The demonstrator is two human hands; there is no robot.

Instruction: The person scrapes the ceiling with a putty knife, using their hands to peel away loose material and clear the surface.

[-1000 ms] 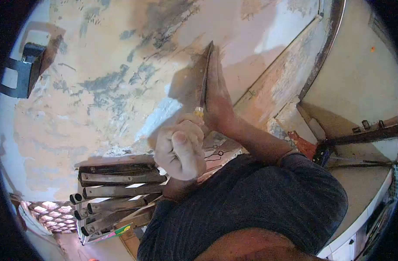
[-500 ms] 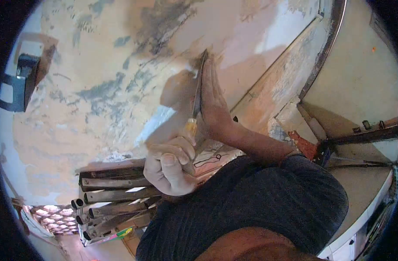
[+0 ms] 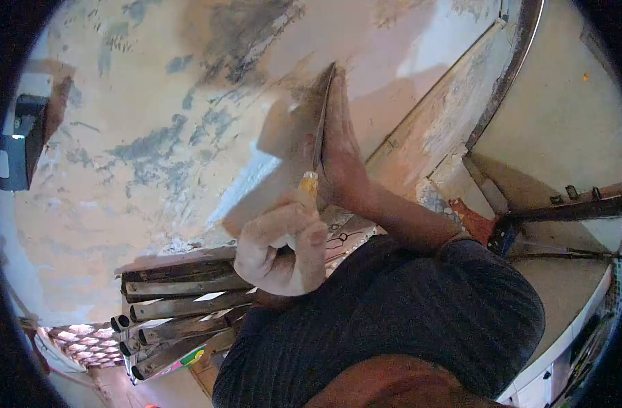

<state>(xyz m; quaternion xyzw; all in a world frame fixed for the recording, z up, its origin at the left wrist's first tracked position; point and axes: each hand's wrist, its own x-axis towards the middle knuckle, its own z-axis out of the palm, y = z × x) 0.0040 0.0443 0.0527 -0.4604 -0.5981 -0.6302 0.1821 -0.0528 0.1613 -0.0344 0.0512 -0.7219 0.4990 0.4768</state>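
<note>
My left hand [image 3: 282, 250] is curled in front of my chest, its fingers wrapped round the yellow handle [image 3: 309, 183] of a long flat-bladed tool. The thin dark blade [image 3: 324, 115] appears edge-on, rising and leaning slightly right toward the stained wall [image 3: 161, 149]. Along the blade's right side lies my right hand [image 3: 341, 139], fingers straight and together; its thumb shows on the blade's other side. The fingertips reach close to the blade's upper end. Most of the handle is hidden inside my left fist.
A stack of dark metal tubes or bars [image 3: 182, 299] sits low at the left, below the wall. A dark bracket-like fixture [image 3: 25, 143] juts out at far left. On the right, a curved dark edge [image 3: 505, 88] borders another wall, with a dark rail [image 3: 569, 208] below.
Both hands and the tool have shifted slightly right, with the blade tip moving up and right. My left fist has turned, now showing a ring between thumb and fingers.
</note>
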